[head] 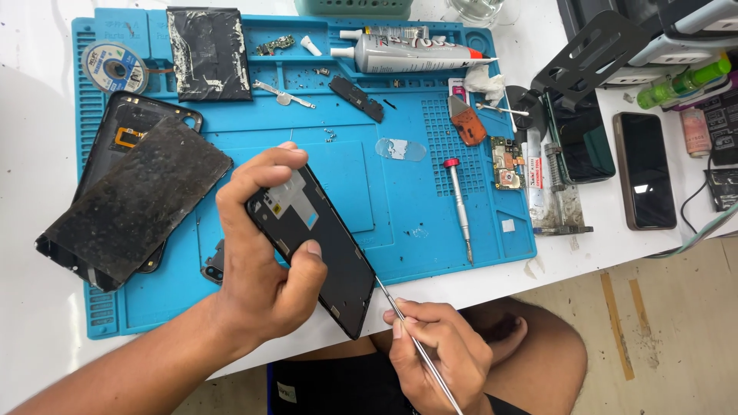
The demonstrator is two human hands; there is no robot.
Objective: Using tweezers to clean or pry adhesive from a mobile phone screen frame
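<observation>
Phone frame point(319, 250), dark and gutted, sits tilted in the left hand point(265, 269), held above the near edge of the blue work mat point(400, 200) on the white desk point(23, 192). That hand is clamped on it, fingers curled over the far long edge and thumb pressed on the inner face. The right hand point(438, 353) is closed in a pen grip around a thin metal pry tool point(403, 319), whose tip meets the frame's lower right edge.

From where I stand, the risk looks like a slip: if the tool skids off that narrow edge, its point could jab the left thumb, which lies close by, or gouge the small parts inside the frame. Too much leverage could bend the thin frame. Held out over the desk's edge, the frame could also drop to the floor if the grip loosens. A red-capped screwdriver point(460, 207) lies well apart on the mat.
</observation>
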